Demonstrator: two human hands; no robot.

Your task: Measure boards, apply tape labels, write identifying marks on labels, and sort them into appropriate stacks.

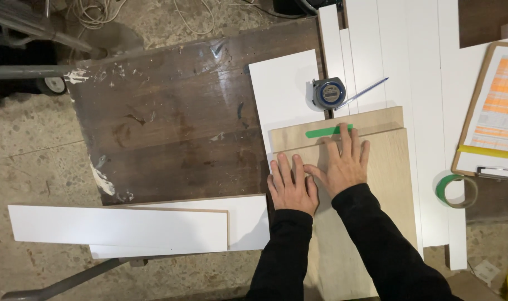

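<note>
While both palms press flat, left hand (291,187), right hand (346,164) cover wood panel (387,184).

Both hands lay flat, palms down, on a light oak-veneer panel (376,189) stacked on a second one: the left hand (290,187) near its left edge, the right hand (346,164) just beside it, fingertips touching a strip of green tape (321,132). Beyond sat a tape measure (328,92) and a blue pen (365,92) on white boards (399,50). A green tape roll (456,190) and a clipboard (491,111) lay to the right.
</note>
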